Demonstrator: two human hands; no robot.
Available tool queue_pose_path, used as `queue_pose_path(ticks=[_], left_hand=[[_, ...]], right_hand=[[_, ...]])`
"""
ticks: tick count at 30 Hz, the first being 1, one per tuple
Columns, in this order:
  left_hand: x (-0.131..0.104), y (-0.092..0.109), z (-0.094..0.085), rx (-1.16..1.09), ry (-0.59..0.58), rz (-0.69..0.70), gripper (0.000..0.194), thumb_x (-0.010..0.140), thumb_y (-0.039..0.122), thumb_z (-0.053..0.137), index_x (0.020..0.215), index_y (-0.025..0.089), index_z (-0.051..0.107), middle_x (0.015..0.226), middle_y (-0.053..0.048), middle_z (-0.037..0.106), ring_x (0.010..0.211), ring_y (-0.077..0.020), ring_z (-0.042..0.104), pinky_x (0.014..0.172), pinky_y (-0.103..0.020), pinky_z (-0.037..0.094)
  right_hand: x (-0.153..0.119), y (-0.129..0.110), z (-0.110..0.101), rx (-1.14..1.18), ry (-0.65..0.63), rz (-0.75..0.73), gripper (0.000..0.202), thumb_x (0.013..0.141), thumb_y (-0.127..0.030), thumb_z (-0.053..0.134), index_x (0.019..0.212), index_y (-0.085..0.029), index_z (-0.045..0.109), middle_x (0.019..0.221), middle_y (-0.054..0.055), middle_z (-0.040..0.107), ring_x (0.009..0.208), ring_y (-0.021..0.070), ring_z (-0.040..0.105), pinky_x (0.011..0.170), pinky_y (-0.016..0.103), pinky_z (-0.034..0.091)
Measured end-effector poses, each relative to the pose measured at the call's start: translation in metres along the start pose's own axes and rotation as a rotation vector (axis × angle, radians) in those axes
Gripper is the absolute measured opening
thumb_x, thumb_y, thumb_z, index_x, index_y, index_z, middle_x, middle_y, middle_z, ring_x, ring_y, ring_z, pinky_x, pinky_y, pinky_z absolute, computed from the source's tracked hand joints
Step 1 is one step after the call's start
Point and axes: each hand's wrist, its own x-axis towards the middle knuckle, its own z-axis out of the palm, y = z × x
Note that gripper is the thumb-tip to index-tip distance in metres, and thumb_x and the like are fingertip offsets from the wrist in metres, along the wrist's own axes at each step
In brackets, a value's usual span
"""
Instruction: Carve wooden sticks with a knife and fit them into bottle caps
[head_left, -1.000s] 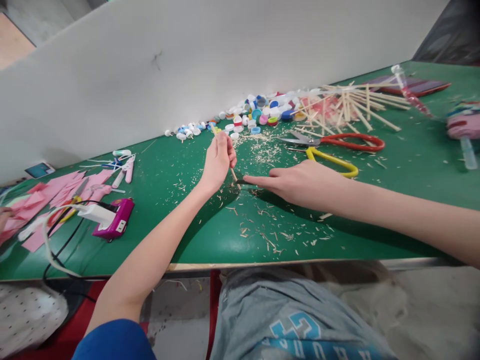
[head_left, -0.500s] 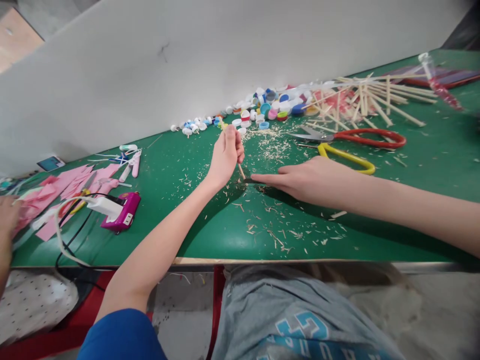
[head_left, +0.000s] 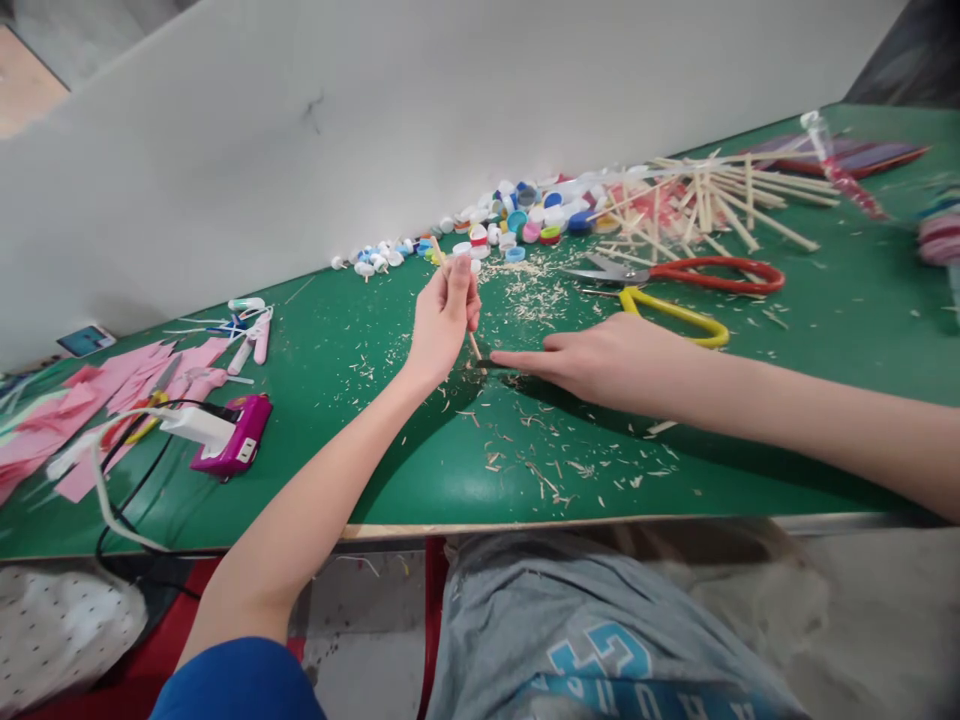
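Note:
My left hand [head_left: 442, 318] pinches a thin wooden stick [head_left: 475, 350] that stands tilted, its lower tip on the green table [head_left: 360, 450]. My right hand [head_left: 600, 358] lies flat on the table just right of the stick, index finger stretched out along a small dark blade [head_left: 484, 364] that meets the stick's lower end. Most of the blade is hidden under the finger. Pale wood shavings [head_left: 547, 470] are scattered around both hands.
Red- and yellow-handled scissors [head_left: 675, 290] lie behind my right hand. A pile of wooden sticks [head_left: 712, 200] and coloured bottle caps [head_left: 517, 220] sit by the white wall. At left are a magenta glue gun [head_left: 232, 440], pink paper pieces [head_left: 112, 380] and a cable.
Both hands stay at the same spot on the stick; only the view has shifted slightly. Another person's hand seen at the far left edge half a second ago is gone.

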Motion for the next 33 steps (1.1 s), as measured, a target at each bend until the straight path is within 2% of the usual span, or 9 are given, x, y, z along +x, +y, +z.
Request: queue_pose_path(ticks=[4, 8, 11, 18, 24, 28, 33], left_hand=[[-0.0024, 0.0015, 0.0011, 0.034, 0.018, 0.006, 0.049, 0.092, 0.069, 0.045, 0.071, 0.024, 0.044, 0.055, 0.007, 0.040, 0.046, -0.0076, 0.041, 0.049, -0.025, 0.038], [-0.0015, 0.0014, 0.0009, 0.069, 0.037, -0.005, 0.050, 0.092, 0.069, 0.045, 0.070, 0.024, 0.043, 0.054, 0.007, 0.039, 0.047, -0.0078, 0.042, 0.050, -0.026, 0.037], [-0.0005, 0.0001, 0.0004, 0.076, 0.048, -0.010, 0.050, 0.092, 0.069, 0.044, 0.070, 0.024, 0.042, 0.054, 0.007, 0.038, 0.046, -0.0078, 0.042, 0.049, -0.026, 0.037], [0.0007, -0.0038, 0.0001, 0.022, 0.041, -0.003, 0.048, 0.095, 0.065, 0.044, 0.071, 0.024, 0.041, 0.056, 0.007, 0.037, 0.045, -0.0072, 0.039, 0.048, -0.025, 0.036], [0.0012, -0.0024, 0.0005, 0.000, 0.045, -0.008, 0.048, 0.093, 0.066, 0.046, 0.070, 0.023, 0.042, 0.056, 0.007, 0.037, 0.045, -0.0064, 0.039, 0.047, -0.024, 0.036], [0.0013, -0.0014, 0.0008, 0.011, 0.052, -0.028, 0.048, 0.094, 0.065, 0.046, 0.070, 0.023, 0.042, 0.055, 0.007, 0.038, 0.045, -0.0065, 0.039, 0.047, -0.024, 0.037], [0.0014, -0.0015, 0.0006, 0.005, 0.048, -0.029, 0.049, 0.094, 0.065, 0.045, 0.069, 0.024, 0.039, 0.058, 0.006, 0.037, 0.046, -0.0069, 0.038, 0.047, -0.025, 0.037]], right_hand=[[0.0010, 0.0006, 0.0019, -0.030, -0.004, 0.007, 0.065, 0.096, -0.012, 0.037, 0.156, -0.037, 0.038, 0.082, 0.001, 0.063, 0.050, 0.0103, 0.029, 0.051, 0.031, 0.016], [0.0013, 0.0036, 0.0006, -0.038, 0.001, 0.010, 0.062, 0.099, -0.015, 0.034, 0.157, -0.036, 0.036, 0.084, 0.001, 0.064, 0.051, 0.0104, 0.031, 0.052, 0.031, 0.016], [0.0012, 0.0047, -0.0010, -0.050, 0.007, 0.020, 0.066, 0.096, -0.011, 0.034, 0.158, -0.035, 0.034, 0.083, 0.001, 0.064, 0.051, 0.0107, 0.030, 0.052, 0.032, 0.015], [0.0029, 0.0064, 0.0057, -0.053, 0.004, 0.013, 0.065, 0.095, -0.016, 0.039, 0.156, -0.036, 0.037, 0.077, 0.001, 0.061, 0.047, 0.0098, 0.023, 0.049, 0.031, 0.011], [0.0050, 0.0074, 0.0066, -0.003, 0.043, 0.034, 0.063, 0.094, -0.018, 0.039, 0.154, -0.037, 0.042, 0.079, 0.002, 0.063, 0.047, 0.0094, 0.028, 0.051, 0.030, 0.011], [0.0062, 0.0077, 0.0054, 0.036, -0.012, -0.012, 0.062, 0.094, -0.019, 0.040, 0.153, -0.035, 0.044, 0.076, 0.002, 0.063, 0.047, 0.0105, 0.029, 0.050, 0.030, 0.011], [0.0048, 0.0084, 0.0073, 0.066, 0.041, 0.010, 0.061, 0.095, -0.020, 0.040, 0.153, -0.035, 0.044, 0.081, 0.002, 0.065, 0.049, 0.0108, 0.034, 0.050, 0.030, 0.013]])
